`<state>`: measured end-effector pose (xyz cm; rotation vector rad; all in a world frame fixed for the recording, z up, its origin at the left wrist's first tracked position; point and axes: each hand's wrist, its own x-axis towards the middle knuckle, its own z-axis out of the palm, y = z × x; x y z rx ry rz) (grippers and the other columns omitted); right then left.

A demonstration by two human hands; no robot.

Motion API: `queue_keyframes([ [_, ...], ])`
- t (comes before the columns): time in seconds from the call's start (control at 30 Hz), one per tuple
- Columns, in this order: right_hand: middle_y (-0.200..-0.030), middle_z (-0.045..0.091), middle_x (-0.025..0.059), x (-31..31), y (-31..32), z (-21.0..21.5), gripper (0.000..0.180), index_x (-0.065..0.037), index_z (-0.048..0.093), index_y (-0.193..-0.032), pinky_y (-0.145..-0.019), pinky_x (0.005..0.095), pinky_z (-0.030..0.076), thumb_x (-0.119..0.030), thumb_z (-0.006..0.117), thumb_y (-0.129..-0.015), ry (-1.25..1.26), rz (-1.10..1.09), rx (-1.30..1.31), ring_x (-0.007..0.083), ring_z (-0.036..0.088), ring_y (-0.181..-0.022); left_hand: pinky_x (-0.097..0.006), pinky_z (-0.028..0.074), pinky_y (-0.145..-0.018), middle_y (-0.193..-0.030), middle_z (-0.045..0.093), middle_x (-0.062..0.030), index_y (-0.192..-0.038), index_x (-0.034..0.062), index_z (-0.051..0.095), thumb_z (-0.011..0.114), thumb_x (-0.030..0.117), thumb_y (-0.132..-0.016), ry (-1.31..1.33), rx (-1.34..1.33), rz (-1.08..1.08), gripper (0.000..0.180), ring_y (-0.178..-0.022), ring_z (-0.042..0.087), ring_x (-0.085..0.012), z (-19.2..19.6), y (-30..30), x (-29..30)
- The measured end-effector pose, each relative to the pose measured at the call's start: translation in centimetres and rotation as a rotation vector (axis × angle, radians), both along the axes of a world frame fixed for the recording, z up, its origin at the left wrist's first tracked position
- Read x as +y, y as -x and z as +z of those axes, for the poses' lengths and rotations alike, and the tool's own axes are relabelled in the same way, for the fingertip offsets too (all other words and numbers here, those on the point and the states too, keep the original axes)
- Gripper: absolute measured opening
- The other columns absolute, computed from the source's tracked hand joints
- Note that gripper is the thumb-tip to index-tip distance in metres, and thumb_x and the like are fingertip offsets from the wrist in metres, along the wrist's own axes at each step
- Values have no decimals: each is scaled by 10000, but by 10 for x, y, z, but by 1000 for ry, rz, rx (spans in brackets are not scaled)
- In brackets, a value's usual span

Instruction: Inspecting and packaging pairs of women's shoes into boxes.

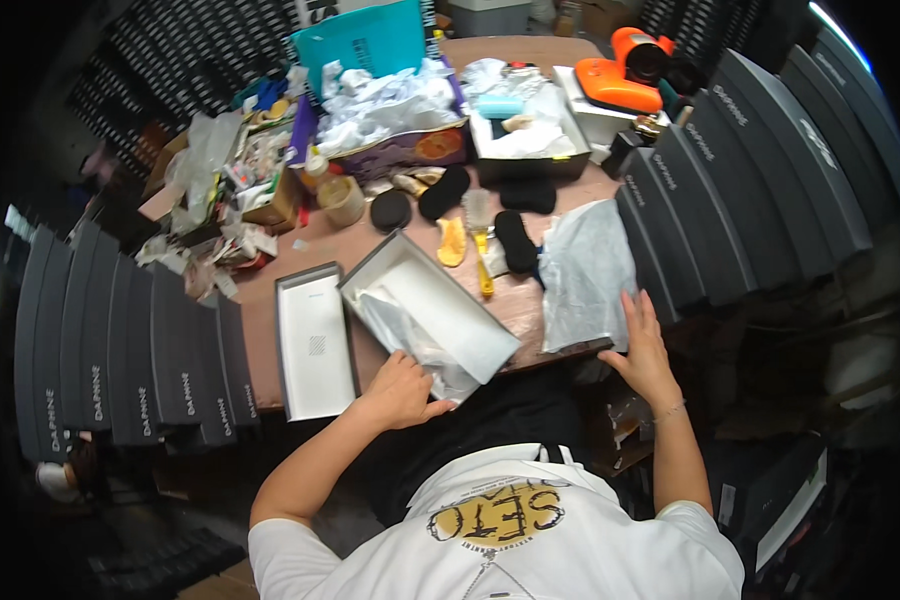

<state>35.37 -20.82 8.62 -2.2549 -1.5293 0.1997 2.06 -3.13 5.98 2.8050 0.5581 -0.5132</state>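
Two hands working at an open white box on a crowded table

Black shoe insoles (pixel 516 240), a yellow brush (pixel 482 262), a tape roll (pixel 342 199) and far heaps of crumpled paper (pixel 385 100) are lying beyond the open box (pixel 440 300), with its lid (pixel 313 342) lying just left of it and rows of dark boxes (pixel 130 350) flanking both sides. The left hand (pixel 402 390) is curling closed, pinching the tissue paper (pixel 410 335) at the box's near corner. The right hand (pixel 645 345) is lying flat, fingers spread wide, pressing the white wrapping sheet (pixel 585 275) at the right, holding nothing
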Motion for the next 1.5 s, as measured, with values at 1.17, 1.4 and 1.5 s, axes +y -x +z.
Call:
queue_keyframes([
  [1.17,-1305,480,215,5,33,161,819,-12,527,-1263,-972,403,432,-373,844,-600,-220,578,-61,364,514,-1162,-293,374,-1005,-1305,502,-187,-1479,80,230,655,82,-592,871,-693,390,983,-1203,496,-190,87,-35,-7],
  [1.4,-1270,526,103,-5,46,30,847,23,375,-1388,-1004,288,339,27,685,-599,27,354,982,167,483,-1153,-350,371,-1025,-1397,393,-211,-1494,94,155,803,203,-636,675,-875,221,1081,-1227,474,-291,85,-29,12],
  [1.5,-1194,568,107,11,36,47,773,28,402,-1365,-950,283,390,22,644,-632,25,289,870,159,521,-1085,-380,351,-1046,-1470,271,-200,-1501,106,83,842,287,-645,674,-955,412,1159,-1285,405,-318,83,-17,21],
])
